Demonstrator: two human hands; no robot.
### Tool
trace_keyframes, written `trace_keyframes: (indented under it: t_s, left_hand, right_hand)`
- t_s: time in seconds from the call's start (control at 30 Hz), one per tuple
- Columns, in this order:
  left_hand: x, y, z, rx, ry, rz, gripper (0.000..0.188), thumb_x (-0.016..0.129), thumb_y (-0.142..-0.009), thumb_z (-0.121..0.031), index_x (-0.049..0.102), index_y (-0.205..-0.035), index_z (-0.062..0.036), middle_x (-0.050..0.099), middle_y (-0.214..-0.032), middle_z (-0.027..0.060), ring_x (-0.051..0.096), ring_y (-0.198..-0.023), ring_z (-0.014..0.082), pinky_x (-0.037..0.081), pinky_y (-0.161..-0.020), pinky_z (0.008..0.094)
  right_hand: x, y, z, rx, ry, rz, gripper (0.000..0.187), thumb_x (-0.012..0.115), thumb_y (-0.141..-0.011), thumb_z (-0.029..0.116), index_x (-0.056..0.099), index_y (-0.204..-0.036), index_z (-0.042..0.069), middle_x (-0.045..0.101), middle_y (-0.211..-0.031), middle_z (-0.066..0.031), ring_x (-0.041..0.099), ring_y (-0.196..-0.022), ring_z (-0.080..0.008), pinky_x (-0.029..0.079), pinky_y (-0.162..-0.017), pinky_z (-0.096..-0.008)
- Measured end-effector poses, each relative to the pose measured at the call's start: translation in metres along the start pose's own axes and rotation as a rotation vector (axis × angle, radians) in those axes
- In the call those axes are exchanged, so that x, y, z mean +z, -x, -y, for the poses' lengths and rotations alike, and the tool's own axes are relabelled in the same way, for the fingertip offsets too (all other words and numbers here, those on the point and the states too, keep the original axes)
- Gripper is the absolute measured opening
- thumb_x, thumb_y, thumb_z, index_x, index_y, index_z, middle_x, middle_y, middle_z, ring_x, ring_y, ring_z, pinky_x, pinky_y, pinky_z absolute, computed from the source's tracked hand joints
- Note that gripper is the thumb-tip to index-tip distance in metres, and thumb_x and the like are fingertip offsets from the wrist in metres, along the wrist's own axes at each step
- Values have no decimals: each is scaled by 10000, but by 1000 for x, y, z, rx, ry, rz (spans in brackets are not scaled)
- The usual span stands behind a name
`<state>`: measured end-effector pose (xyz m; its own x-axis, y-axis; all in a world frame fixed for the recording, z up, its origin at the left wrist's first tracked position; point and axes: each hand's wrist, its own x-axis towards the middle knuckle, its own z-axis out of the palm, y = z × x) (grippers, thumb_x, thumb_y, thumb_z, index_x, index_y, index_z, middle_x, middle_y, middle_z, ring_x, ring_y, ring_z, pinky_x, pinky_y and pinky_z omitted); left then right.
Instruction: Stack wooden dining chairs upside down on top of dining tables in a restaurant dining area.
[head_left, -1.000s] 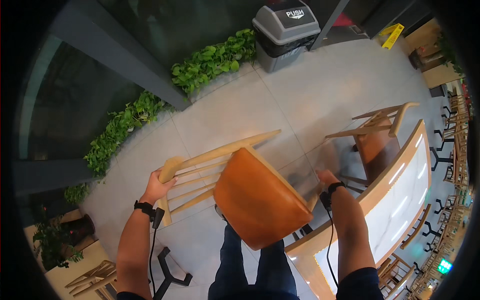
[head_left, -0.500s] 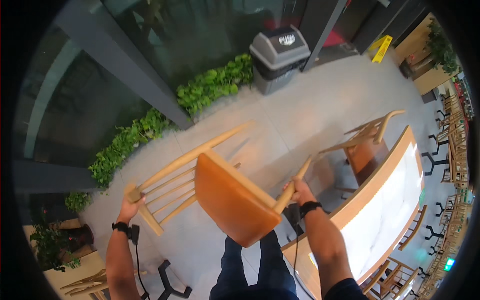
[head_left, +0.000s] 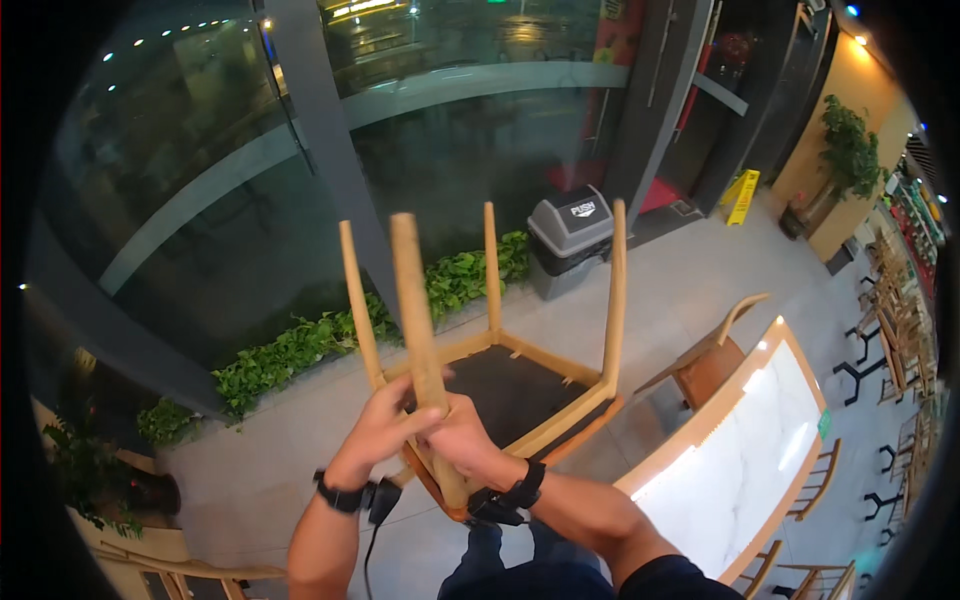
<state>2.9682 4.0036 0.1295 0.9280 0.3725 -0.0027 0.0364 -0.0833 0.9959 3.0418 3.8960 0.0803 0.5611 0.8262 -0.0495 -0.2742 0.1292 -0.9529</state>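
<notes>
A wooden chair [head_left: 500, 395] is held upside down in front of my body. Its legs point upward and its dark underside faces me, with the orange seat's edge showing below the frame. One thick leg [head_left: 408, 290] rises nearest to me, and both my hands are at its lower part. My left hand [head_left: 385, 430] wraps round that leg from the left, its fingertips showing past the far side. From the right, my right hand [head_left: 462, 438] grips the same leg, close against my left. Dark straps with small devices sit on both wrists.
A table with a white top [head_left: 725, 470] stands at right, a brown-seated chair [head_left: 708, 372] beside it. Beyond are a grey bin [head_left: 568, 240], green plants [head_left: 300, 350] along glass panels, and a yellow floor sign [head_left: 740, 197]. Chair backs [head_left: 180, 565] show at lower left.
The chair has turned from seat-up and tilted to upside down, legs upward. My hands, which were far apart on it, have come together at one leg. The view has tilted up.
</notes>
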Motion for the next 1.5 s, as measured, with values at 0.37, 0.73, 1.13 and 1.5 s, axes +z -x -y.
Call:
trace_keyframes:
  t_s: [0.37, 0.73, 1.13, 1.5]
  left_hand:
    - [90, 8, -51, 4, 716, 111, 226, 620, -911, -193, 442, -800, -108, 363, -544, -25, 428, -461, 114, 423, -472, 301]
    - [181, 86, -66, -36, 391, 38, 261, 633, -893, -183, 456, -735, -75, 436, -508, 7, 460, -420, 120, 411, -417, 284]
    - [369, 98, 40, 79, 315, 58, 206, 689, -838, -115, 569, -678, -65, 555, -583, -13, 515, -508, 69, 408, -467, 244]
    - [491, 162, 46, 278, 239, 164, 200, 706, -798, -84, 546, -678, -71, 539, -588, 0, 541, -531, 96, 421, -484, 257]
  right_hand:
    - [-367, 44, 105, -321, 1458, -355, 665, 722, -813, 370, 453, -1247, -55, 572, -1067, -203, 575, -907, -350, 466, -833, -409]
    - [-408, 79, 90, 82, 95, -486, 272, 697, -837, 225, 482, -713, 117, 424, -557, 26, 401, -476, -105, 341, -470, -251]
    - [-540, 242, 153, -398, 523, -1112, 207, 655, -772, 116, 517, -630, 57, 499, -548, -4, 456, -429, -101, 352, -404, -269]
    - [-609, 372, 135, -516, 414, -1226, 178, 635, -779, 79, 489, -683, 48, 473, -541, -5, 450, -404, -105, 363, -361, -248]
